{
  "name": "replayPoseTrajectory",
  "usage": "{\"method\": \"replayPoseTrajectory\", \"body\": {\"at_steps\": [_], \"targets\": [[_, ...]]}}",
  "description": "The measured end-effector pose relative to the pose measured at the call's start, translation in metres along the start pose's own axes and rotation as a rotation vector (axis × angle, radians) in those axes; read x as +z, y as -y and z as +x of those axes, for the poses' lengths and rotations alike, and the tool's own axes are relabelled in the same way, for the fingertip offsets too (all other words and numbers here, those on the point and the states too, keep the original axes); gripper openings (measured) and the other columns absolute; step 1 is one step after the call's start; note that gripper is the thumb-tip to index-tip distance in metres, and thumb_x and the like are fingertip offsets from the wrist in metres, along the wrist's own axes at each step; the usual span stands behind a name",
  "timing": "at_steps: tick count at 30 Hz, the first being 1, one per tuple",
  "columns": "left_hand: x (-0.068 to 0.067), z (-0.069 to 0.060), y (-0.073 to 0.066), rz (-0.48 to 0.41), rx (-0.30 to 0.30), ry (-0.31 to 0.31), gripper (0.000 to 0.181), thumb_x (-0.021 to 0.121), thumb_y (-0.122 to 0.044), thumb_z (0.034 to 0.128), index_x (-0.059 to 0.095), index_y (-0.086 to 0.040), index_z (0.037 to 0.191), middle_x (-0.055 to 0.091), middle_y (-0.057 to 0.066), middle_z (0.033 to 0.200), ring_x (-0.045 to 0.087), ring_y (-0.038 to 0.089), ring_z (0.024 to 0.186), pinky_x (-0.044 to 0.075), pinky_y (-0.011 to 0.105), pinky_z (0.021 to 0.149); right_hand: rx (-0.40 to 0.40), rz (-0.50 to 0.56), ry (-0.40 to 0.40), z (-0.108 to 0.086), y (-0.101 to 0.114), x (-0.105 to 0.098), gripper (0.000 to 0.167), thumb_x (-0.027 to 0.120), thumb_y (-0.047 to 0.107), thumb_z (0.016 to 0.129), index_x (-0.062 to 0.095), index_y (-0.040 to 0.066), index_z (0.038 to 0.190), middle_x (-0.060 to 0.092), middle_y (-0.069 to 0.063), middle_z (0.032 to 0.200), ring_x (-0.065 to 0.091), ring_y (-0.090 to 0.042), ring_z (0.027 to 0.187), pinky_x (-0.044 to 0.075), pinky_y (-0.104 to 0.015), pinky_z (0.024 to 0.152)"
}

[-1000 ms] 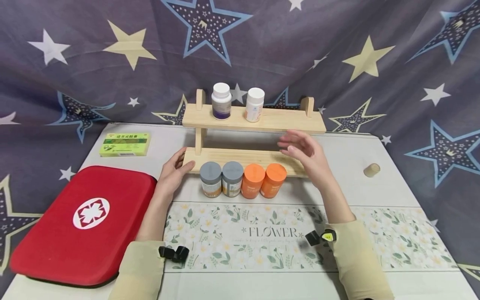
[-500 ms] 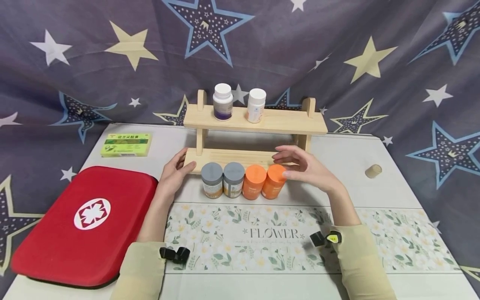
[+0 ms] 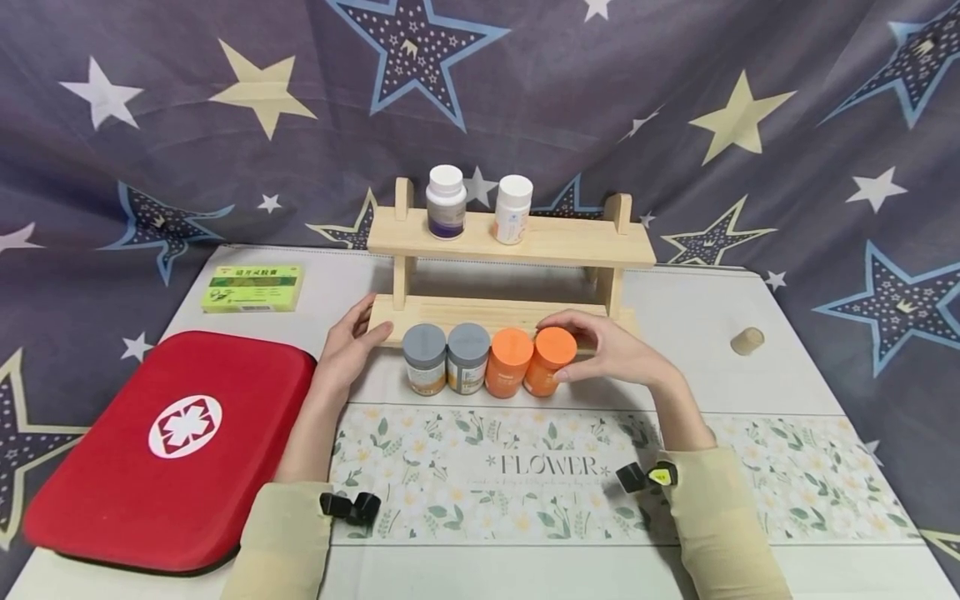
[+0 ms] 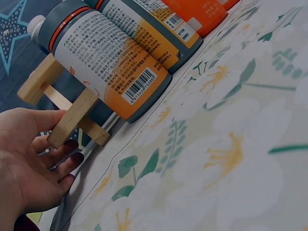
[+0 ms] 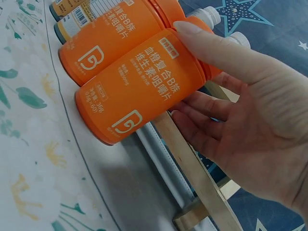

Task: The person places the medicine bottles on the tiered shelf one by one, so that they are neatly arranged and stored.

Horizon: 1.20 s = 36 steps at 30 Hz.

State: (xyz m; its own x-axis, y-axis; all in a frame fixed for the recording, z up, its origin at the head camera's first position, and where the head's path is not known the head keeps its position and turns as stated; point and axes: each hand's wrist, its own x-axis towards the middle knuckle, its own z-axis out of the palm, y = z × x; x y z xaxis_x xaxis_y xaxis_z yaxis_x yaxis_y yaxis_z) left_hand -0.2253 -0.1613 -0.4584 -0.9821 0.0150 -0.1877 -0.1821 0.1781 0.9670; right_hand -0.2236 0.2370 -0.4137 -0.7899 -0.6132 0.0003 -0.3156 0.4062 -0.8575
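A two-tier wooden shelf (image 3: 510,242) stands at the back, two white-capped bottles (image 3: 446,204) (image 3: 513,210) on its top tier. Two grey-lidded jars (image 3: 424,360) (image 3: 467,358) and two orange jars (image 3: 507,363) (image 3: 550,362) stand in a row before its lower board. The left hand (image 3: 347,346) grips the lower board's left end, its thumb on the wood (image 4: 72,118) in the left wrist view. The right hand (image 3: 618,350) pinches the rightmost orange jar (image 5: 139,86) between thumb and fingers; the fingertips behind it are partly hidden.
A red case (image 3: 172,450) with a white cross emblem lies at the left, a green-yellow box (image 3: 252,289) behind it. At the right is a small beige cylinder (image 3: 747,341). A floral strip (image 3: 547,508) crosses the table in front, and a star-patterned cloth (image 3: 570,100) hangs behind.
The right hand has come down and left from the shelf's right side and taken hold of the rightmost orange jar, which now tilts slightly. The left hand has stayed on the board.
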Motion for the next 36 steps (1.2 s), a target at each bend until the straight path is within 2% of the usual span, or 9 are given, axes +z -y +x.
{"method": "replayPoseTrajectory", "body": {"at_steps": [8,14,21,29,36], "targets": [[0.000,-0.001,0.000,0.002,0.000,0.001,0.075,0.061,-0.023,0.1030,0.021,-0.019,0.166,0.034,0.014,0.166,0.036,0.028,0.151,0.030,0.043,0.126,0.020,-0.056,-0.008,-0.001,0.003,0.002,0.060,0.092,0.016,0.077,0.065,0.015,0.131,0.069,-0.002,0.128,0.062,-0.010,0.117,0.050,-0.027,0.104],[0.000,-0.001,0.000,-0.003,0.009,-0.001,0.074,0.061,-0.022,0.1028,0.022,-0.018,0.166,0.035,0.015,0.165,0.036,0.028,0.150,0.030,0.043,0.126,0.004,-0.056,-0.011,-0.002,0.005,0.002,0.059,0.091,0.016,0.077,0.065,0.016,0.130,0.069,-0.002,0.127,0.063,-0.010,0.115,0.051,-0.025,0.101],[-0.001,-0.001,0.001,-0.004,0.010,0.005,0.075,0.061,-0.023,0.1029,0.021,-0.018,0.166,0.034,0.014,0.165,0.035,0.028,0.150,0.029,0.044,0.126,-0.024,0.032,-0.031,-0.005,0.006,-0.001,0.061,0.090,0.010,0.078,0.064,0.013,0.133,0.068,-0.004,0.129,0.065,-0.010,0.116,0.052,-0.023,0.102],[0.000,0.001,0.001,-0.006,0.018,0.008,0.075,0.061,-0.022,0.1030,0.021,-0.018,0.166,0.035,0.015,0.165,0.035,0.028,0.150,0.029,0.044,0.126,-0.098,0.129,-0.046,-0.009,0.006,-0.006,0.058,0.082,-0.002,0.083,0.059,0.008,0.135,0.069,-0.002,0.130,0.066,-0.015,0.119,0.053,-0.026,0.102],[0.000,0.000,0.001,0.001,0.015,-0.001,0.075,0.062,-0.023,0.1026,0.022,-0.018,0.166,0.035,0.014,0.166,0.034,0.028,0.151,0.028,0.043,0.127,-0.127,0.151,-0.087,-0.011,0.009,-0.007,0.056,0.079,-0.003,0.085,0.058,0.009,0.135,0.072,0.000,0.125,0.069,-0.015,0.114,0.054,-0.025,0.100]]}}
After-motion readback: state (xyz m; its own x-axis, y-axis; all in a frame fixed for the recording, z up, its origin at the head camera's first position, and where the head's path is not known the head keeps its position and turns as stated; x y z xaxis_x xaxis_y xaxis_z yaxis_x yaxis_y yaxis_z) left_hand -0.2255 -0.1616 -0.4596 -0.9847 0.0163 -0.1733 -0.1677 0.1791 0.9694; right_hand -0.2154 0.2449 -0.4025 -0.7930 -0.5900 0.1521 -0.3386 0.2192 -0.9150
